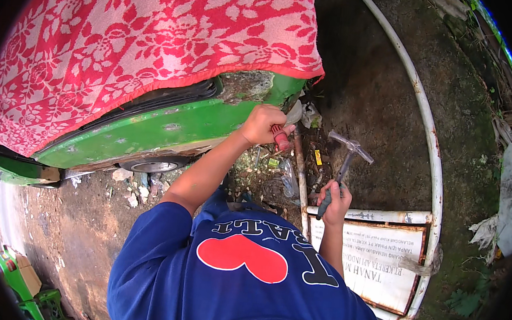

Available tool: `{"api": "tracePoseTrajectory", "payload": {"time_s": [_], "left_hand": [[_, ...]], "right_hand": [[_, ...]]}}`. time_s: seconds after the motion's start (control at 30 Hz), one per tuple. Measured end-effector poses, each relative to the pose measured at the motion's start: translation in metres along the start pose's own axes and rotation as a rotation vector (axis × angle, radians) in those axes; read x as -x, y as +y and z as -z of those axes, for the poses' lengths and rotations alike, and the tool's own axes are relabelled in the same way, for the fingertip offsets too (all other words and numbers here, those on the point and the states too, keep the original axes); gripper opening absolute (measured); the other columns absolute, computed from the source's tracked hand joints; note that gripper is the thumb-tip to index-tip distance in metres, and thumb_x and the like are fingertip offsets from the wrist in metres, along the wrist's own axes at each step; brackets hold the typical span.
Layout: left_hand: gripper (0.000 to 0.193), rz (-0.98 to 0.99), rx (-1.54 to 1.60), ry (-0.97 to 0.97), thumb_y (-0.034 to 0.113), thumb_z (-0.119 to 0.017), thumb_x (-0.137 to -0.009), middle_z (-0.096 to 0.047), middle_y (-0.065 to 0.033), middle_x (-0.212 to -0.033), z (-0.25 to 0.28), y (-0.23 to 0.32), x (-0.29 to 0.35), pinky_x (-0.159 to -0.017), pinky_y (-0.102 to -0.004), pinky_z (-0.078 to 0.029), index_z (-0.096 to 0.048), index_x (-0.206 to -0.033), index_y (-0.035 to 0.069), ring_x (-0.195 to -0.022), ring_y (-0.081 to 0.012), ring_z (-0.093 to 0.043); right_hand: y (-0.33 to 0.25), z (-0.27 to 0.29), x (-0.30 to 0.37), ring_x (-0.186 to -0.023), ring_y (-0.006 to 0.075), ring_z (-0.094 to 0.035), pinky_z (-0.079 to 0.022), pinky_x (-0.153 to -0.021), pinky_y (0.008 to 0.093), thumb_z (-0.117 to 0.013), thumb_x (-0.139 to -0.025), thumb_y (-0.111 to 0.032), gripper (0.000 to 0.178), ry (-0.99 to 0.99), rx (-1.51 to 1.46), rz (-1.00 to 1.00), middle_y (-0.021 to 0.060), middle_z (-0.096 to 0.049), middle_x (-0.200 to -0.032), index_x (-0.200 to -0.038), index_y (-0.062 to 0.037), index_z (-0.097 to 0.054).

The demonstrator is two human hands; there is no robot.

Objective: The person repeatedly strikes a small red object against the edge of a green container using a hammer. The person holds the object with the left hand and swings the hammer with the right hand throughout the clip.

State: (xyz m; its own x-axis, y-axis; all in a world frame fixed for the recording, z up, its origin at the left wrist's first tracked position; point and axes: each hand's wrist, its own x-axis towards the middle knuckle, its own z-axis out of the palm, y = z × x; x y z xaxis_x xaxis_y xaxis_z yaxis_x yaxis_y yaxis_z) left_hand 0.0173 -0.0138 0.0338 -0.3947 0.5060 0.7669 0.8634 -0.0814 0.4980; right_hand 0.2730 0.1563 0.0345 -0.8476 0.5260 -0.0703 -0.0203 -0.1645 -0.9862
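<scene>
Where ground [384, 74] opens between green panel edge [178, 136] and white pipe [433, 133], left hand [263, 125] clasps red handle [280, 139], end protruding; right hand [336, 206] grips hammer [344, 166], head outward.

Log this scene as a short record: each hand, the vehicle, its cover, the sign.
Left hand: closed around a ribbed red handle
Right hand: holding a dark-gripped metal hammer, its head apart from the red handle
Vehicle: chipped green body
Cover: red-and-white floral cloth draped over the vehicle
Sign: flat white board in a white tubular metal frame
</scene>
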Motion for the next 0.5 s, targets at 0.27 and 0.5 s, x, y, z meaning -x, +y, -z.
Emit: {"api": "tracePoseTrajectory", "payload": {"time_s": [0.27,0.5], "left_hand": [[0.039,-0.034,-0.010,0.028,0.014,-0.073,-0.071,-0.041,-0.0101,-0.052,0.001,-0.010,-0.008,-0.048,-0.0409,-0.037,-0.038,-0.053,0.006,-0.050,-0.0311,-0.046],[0.035,-0.050,-0.015,0.041,0.013,-0.071,-0.070,-0.041,-0.0097,-0.052,0.002,-0.014,-0.010,-0.049,-0.0402,-0.039,-0.040,-0.054,0.007,-0.050,-0.0304,-0.047]], "right_hand": [[-0.002,-0.004,-0.006,-0.051,0.0129,-0.050,-0.041,-0.048,0.0255,-0.055,-0.097,-0.028,0.030,-0.034,0.046,0.008,0.0068,-0.052,-0.062,-0.084,-0.0010,-0.054],[-0.006,-0.010,-0.016,-0.053,0.0121,-0.051,-0.043,-0.050,0.0260,-0.059,-0.096,-0.025,0.028,-0.056,0.012,-0.018,0.0062,-0.054,-0.063,-0.084,0.0002,-0.056]]}}
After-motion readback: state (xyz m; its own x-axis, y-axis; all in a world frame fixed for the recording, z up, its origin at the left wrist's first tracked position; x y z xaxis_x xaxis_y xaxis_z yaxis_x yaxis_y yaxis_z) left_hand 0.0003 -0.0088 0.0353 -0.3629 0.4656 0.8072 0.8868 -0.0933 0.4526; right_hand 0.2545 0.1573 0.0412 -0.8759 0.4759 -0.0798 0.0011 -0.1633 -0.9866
